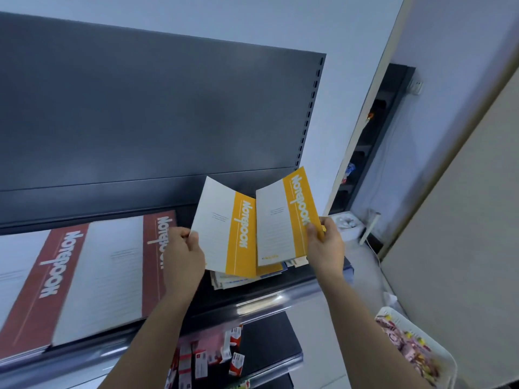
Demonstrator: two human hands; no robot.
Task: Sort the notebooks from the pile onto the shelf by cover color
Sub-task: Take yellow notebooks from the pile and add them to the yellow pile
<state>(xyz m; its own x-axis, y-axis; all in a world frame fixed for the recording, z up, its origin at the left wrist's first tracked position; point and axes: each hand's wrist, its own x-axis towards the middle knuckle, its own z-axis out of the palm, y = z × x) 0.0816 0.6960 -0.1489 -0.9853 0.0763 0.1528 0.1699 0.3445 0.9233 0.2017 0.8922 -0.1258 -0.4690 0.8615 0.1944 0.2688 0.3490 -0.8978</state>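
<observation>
Now | left hand [184, 256] fingers grip left notebook [224, 228] edge | right hand [325, 248] fingers pinch right notebook [283, 220] corner

you're in a shop, by the look of it one that sells stationery. in front of you is a dark metal display shelf [252, 289] with a plain back panel [140, 108], a slotted upright [309, 108] at its edge and a clear rail [269, 301] along the front lip. identical red notebooks [56, 276] lie on it in multiples, with yellow notebooks [241, 234] of the same design. small boxes [213, 357] lie loose on the level below, a tray [393, 313] of wrapped goods sits at your right, and a second rack [376, 141] stands farther off.
</observation>
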